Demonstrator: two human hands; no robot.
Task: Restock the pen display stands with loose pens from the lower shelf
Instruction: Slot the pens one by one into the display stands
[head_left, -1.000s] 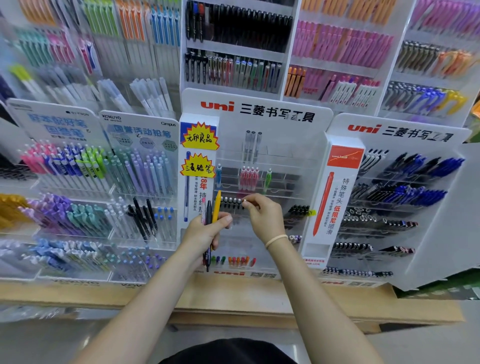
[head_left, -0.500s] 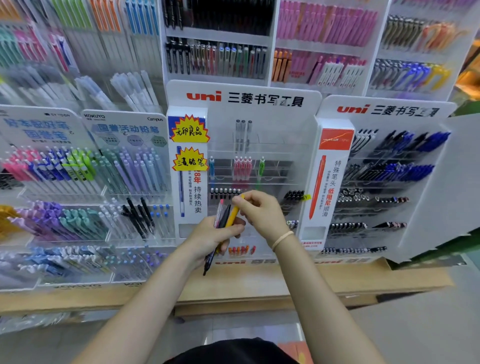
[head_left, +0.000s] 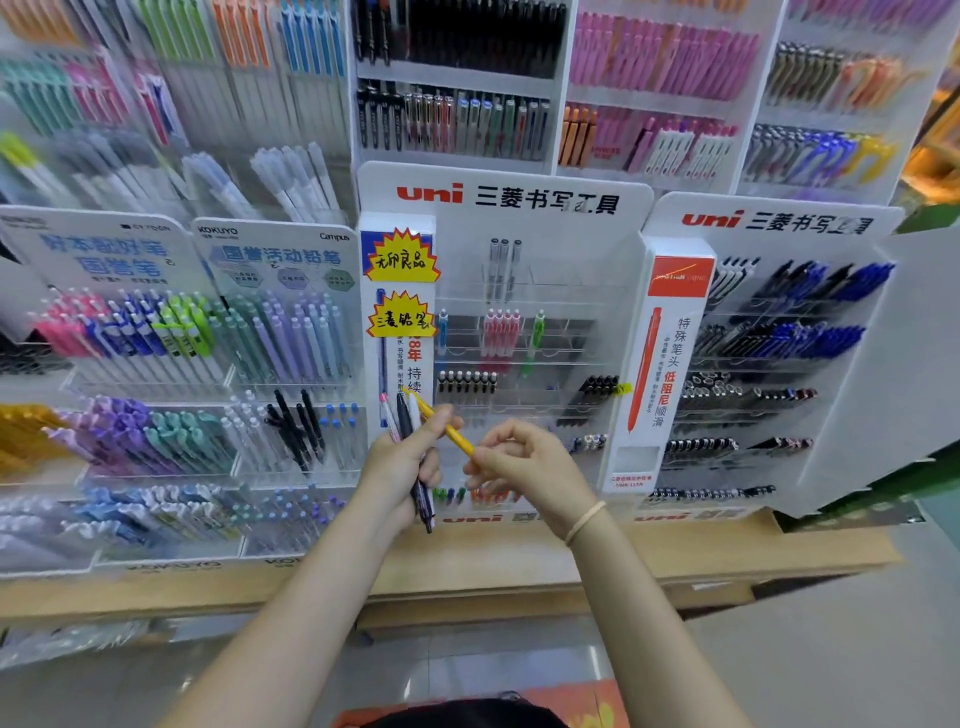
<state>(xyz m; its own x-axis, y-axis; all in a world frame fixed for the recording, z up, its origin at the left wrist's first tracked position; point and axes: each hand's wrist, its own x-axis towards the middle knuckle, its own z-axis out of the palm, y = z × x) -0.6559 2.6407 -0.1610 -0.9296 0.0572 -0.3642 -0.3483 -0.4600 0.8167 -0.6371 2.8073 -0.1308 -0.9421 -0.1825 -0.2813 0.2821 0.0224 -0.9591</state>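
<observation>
The right hand is no longer up at the clear tiers of the middle uni stand, where it was 1 s ago; it is now pinching the lower end of the yellow pen and drawing it sideways out of the bundle. The left hand is still gripping the bundle of loose pens, about 4 visible: pink, black, white, plus the yellow 1 half-pulled and tilted. The view is also sitting lower and closer than 0.5 s ago.

Judgement: 1 pen is being singled out for slotting, so restocking is midway, with several pens still in hand.

The target looks like the middle stand's sparse rows: the pink pens, a single green pen and a single blue one are sitting upright, with a row of black caps below. A matching yellow slot is not visible; a yellow bit shows beside the black pens at right, too blurred to tell.

The Kokuyo racks at left and the right uni stand are packed full. All stands are standing on the wooden shelf. Both forearms are crossing in front of the bottom tier, and the clear dividers are narrow.
</observation>
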